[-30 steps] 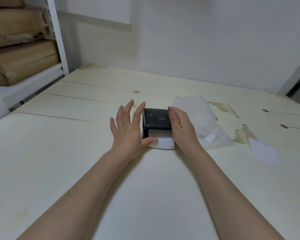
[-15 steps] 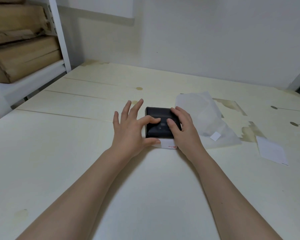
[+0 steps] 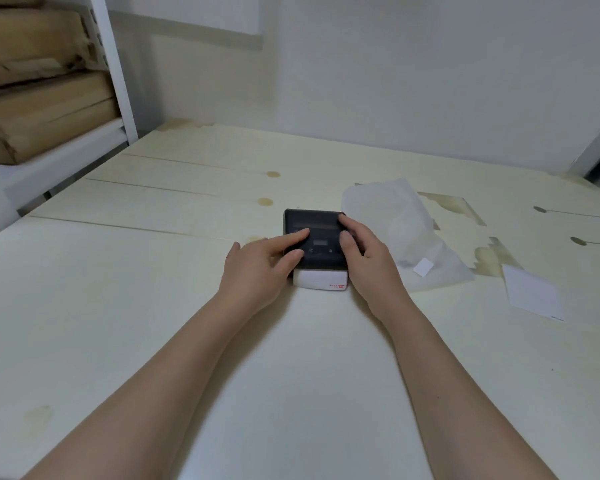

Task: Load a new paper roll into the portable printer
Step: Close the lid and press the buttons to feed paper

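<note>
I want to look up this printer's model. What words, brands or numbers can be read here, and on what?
No text reads clearly.
Printer: small red print on its white front, too blurred to read.
Card: tiny dark mark at its near edge, too small to read.

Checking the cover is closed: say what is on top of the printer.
On the printer: left hand pressing down, right hand curled over the right edge, small display between them. Its inside is covered, so no paper roll can be seen.
</note>
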Demonstrator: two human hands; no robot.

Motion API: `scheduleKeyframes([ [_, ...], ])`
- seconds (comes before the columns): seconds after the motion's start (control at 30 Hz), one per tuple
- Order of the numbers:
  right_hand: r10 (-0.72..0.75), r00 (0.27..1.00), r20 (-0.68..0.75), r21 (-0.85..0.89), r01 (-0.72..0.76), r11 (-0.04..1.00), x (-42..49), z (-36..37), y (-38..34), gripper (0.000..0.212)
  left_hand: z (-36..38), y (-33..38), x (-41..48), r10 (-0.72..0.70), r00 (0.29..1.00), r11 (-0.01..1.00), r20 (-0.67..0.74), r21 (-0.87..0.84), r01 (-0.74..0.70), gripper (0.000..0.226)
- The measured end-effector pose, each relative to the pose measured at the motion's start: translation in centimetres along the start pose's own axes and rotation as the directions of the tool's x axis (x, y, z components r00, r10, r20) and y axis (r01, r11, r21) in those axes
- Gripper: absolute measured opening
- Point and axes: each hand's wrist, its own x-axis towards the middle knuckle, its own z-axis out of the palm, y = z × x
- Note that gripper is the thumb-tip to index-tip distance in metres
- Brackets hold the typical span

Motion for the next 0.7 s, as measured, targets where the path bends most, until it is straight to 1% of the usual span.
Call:
scheduleKeyframes([
  [0.1, 0.09, 0.995, -0.043, 0.091, -0.086, 0.992, 0.8, -0.3, -0.3, 0.04, -0.4, -0.1, 0.0, -0.042, 0.999, 0.99, 0.035, -0.13, 0.046, 0.034],
  [0.2, 0.155, 0.988, -0.013, 0.093, -0.153, 0.984, 1.7, -0.4, -0.2, 0.045, -0.7, -0.4, 0.3, -0.039, 0.996, 0.968, 0.08, -0.244, 0.057, 0.036],
  [0.27, 0.16, 0.987, -0.02, 0.109, -0.157, 0.982, 2.2, -0.4, 0.0, 0.037, -0.9, -0.7, 0.5, -0.031, 0.995, 0.956, 0.095, -0.289, 0.057, 0.042],
  [0.33, 0.16, 0.986, -0.049, 0.165, -0.15, 0.975, 2.5, -0.5, 0.1, 0.022, -1.1, -1.1, 0.8, -0.038, 0.992, 0.943, 0.122, -0.323, 0.076, 0.051],
  [0.37, 0.158, 0.986, -0.062, 0.176, -0.145, 0.974, 2.7, -0.6, 0.1, 0.018, -1.1, -1.3, 1.0, -0.045, 0.989, 0.941, 0.143, -0.326, 0.09, 0.055],
  [0.47, 0.155, 0.986, -0.068, 0.14, -0.144, 0.98, 2.7, -0.8, 0.0, 0.026, -1.4, -1.7, 1.6, -0.069, 0.974, 0.918, 0.215, -0.369, 0.146, 0.061],
  [0.53, 0.147, 0.985, -0.09, 0.154, -0.132, 0.979, 2.6, -0.7, 0.0, 0.025, -1.3, -1.6, 1.6, -0.102, 0.968, 0.902, 0.229, -0.389, 0.187, 0.059],
  [0.57, 0.135, 0.983, -0.127, 0.172, -0.112, 0.979, 2.5, -0.6, -0.1, 0.023, -1.1, -1.3, 1.5, -0.122, 0.971, 0.906, 0.207, -0.375, 0.194, 0.058],
  [0.6, 0.118, 0.977, -0.18, 0.185, -0.085, 0.979, 2.3, -0.6, -0.4, 0.021, -0.8, -1.0, 1.4, -0.143, 0.98, 0.922, 0.139, -0.341, 0.183, 0.057],
  [0.67, 0.104, 0.948, -0.3, 0.203, -0.043, 0.978, 2.0, -0.1, -0.9, 0.02, -0.3, -0.2, 1.2, -0.173, 0.984, 0.966, -0.044, -0.205, 0.16, 0.063],
  [0.7, 0.131, 0.928, -0.348, 0.252, -0.042, 0.967, 1.9, 0.2, -1.1, 0.023, 0.0, 0.3, 0.9, -0.198, 0.976, 0.963, -0.092, -0.205, 0.175, 0.069],
])
